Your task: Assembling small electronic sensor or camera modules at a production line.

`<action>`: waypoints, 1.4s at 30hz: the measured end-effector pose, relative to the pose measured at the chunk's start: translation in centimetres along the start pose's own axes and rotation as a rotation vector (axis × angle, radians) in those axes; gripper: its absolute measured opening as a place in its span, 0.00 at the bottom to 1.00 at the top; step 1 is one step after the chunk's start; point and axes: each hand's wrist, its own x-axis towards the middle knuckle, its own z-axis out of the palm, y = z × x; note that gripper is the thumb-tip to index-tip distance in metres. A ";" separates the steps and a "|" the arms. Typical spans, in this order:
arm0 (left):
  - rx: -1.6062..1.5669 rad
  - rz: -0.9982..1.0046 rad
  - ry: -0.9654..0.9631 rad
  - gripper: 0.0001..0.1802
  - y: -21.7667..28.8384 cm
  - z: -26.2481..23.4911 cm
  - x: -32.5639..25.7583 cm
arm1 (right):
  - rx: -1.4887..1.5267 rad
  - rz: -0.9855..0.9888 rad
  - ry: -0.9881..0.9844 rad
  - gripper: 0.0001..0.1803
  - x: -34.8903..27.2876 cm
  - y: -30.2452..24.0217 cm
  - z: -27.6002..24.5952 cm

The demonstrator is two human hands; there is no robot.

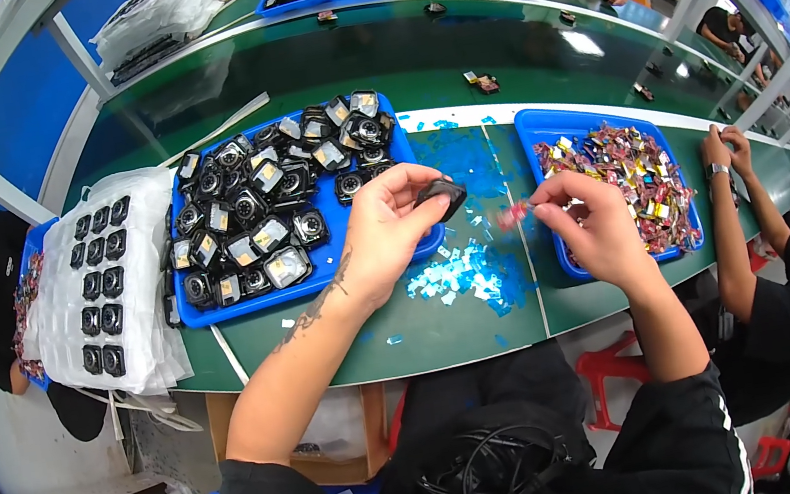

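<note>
My left hand (383, 233) is closed round a black watch case (444, 198), held above the right edge of a blue tray (341, 257). In that tray lie many similar black watch cases (248, 207), some showing a round back and others a pale square face. To the right, my right hand (599, 228) pinches a small reddish part (513, 217), smeared by motion, apart from the watch case. Below both hands, small blue and white film pieces (465, 278) are scattered on the green table (468, 338).
A second blue tray (535, 141) at right holds a heap of small red and yellow parts (624, 184). White sheet trays (58, 325) at left carry rows of watch cases. Beyond runs a green conveyor (359, 65) with scattered parts. Co-workers sit across and at both sides.
</note>
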 end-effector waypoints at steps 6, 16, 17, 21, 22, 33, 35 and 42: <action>-0.281 -0.118 0.054 0.14 0.4 0.6 0.0 | 0.071 -0.130 0.126 0.08 -0.8 -0.7 0.8; 0.009 -0.048 -0.041 0.17 -0.6 0.7 -0.3 | 0.357 -0.053 0.072 0.04 -1.2 -1.2 3.0; -0.038 -0.060 -0.107 0.13 -0.7 0.7 -0.2 | 0.330 -0.094 0.084 0.05 -1.1 -1.2 3.2; -0.094 -0.124 -0.050 0.08 0.0 0.9 -0.4 | 0.611 0.073 0.025 0.08 -1.7 -0.6 4.0; -0.122 -0.113 -0.081 0.11 -0.1 0.7 -0.4 | 0.611 0.075 0.023 0.08 -1.8 -0.5 4.0; 0.038 0.008 -0.131 0.13 0.2 1.2 -0.7 | 0.710 0.119 0.120 0.08 -1.5 -0.7 4.6; -0.021 0.006 -0.138 0.17 -0.7 1.3 -0.6 | 0.728 0.107 0.129 0.08 -1.4 -0.9 4.7; 0.028 0.006 -0.051 0.09 0.2 1.2 -0.5 | 0.762 0.112 0.136 0.08 -1.5 -0.5 4.9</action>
